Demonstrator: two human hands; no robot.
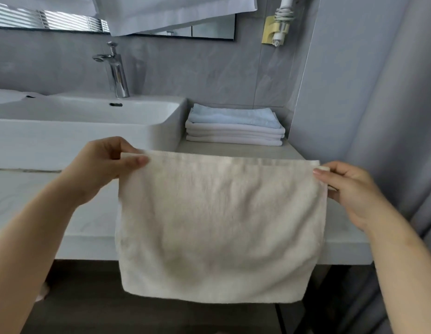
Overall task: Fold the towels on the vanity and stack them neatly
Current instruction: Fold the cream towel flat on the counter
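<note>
A: Whereabouts of the cream towel?
B: Hung flat in the air at 6 o'clock, in front of the surface, pinched at the top corners: by the left hand at 9 o'clock, by the right hand at 3 o'clock, thumb on the near face in both.
A: Risks from there?
B: Could have slipped from either pinch and dropped to the floor, given so little cloth in the grip. Might have folded crooked if brought together with corners mismatched. Laid askew on the folded stack at 12 o'clock beside the sink, could have nudged the blue top towel off line or tipped the pile
</note>
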